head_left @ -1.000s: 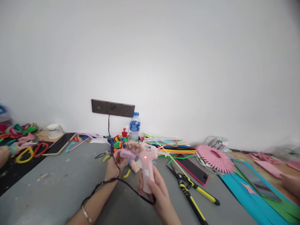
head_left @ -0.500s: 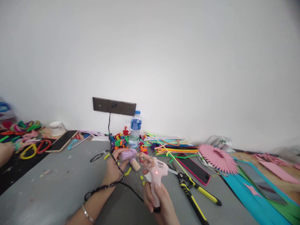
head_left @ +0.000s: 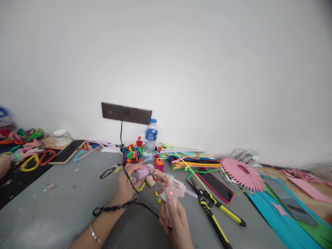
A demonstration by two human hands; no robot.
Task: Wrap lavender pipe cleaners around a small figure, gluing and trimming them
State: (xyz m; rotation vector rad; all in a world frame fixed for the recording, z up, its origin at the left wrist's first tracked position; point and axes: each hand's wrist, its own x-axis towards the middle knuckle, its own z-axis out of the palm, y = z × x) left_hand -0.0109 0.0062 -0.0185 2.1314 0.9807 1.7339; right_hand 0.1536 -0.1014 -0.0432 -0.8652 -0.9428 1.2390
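Observation:
My right hand (head_left: pixel 174 216) is wrapped round the handle of a pink glue gun (head_left: pixel 175 189), whose small red light glows. A clear glue stick (head_left: pixel 191 193) pokes out of its back end. The gun's nozzle, crusted with messy residue, points left at a lilac pipe-cleaner piece (head_left: pixel 145 171). My left hand (head_left: pixel 127 185) pinches that lilac piece between its fingers. Whether the nozzle touches it, I cannot tell. Just under the nozzle a beige fuzzy piece (head_left: pixel 150 180) shows. The black cord (head_left: pixel 116 208) loops over my left wrist and up to the wall socket (head_left: pixel 126 112).
Yellow-black shears (head_left: pixel 207 204) lie open to the right, beside a pink-edged phone (head_left: pixel 216 186). Behind my hands stand a water bottle (head_left: pixel 150 138) and bundled pipe cleaners (head_left: pixel 194 160). A pink pleated paper ring (head_left: pixel 242 174) lies farther right. Another person's hand (head_left: pixel 4 164) is at far left.
The lilac piece has turned and shifted slightly right in my left hand. The glue gun has dropped a little with my right hand. The view has shifted slightly.

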